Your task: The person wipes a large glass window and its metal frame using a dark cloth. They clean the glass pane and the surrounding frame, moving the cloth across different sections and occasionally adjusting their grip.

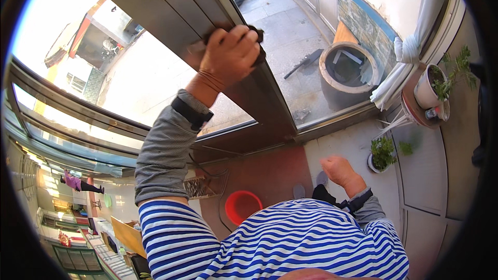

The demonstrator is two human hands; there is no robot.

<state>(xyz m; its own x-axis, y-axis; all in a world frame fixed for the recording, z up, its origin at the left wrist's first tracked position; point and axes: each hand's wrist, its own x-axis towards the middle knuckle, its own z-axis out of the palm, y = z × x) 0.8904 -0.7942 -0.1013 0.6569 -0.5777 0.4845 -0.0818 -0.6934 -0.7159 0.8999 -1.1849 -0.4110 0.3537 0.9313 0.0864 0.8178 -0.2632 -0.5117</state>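
Note:
My left hand (231, 52) is raised and grips a dark cloth (258, 44), pressing it against the brown metal door frame (183, 4). Blur and my fingers hide part of the cloth. Glass panes flank this frame, with a paved yard (272, 27) visible beyond. Lower down on the other side, my right hand (342, 173) hangs in front of my body with its fingers curled in and nothing seen in them. Below it are my shoes (299, 191). A red plastic bucket (244, 207) stands on the reddish floor mat (272, 171) close to my body.
A potted plant (377, 155) sits on the floor at right, near a plant stand (412, 103) bearing a white pot (430, 85). A tied curtain (406, 52) hangs beside the window. Outside stands a large vat (348, 74). Far left, another person (74, 182) stands near a green basin (107, 200).

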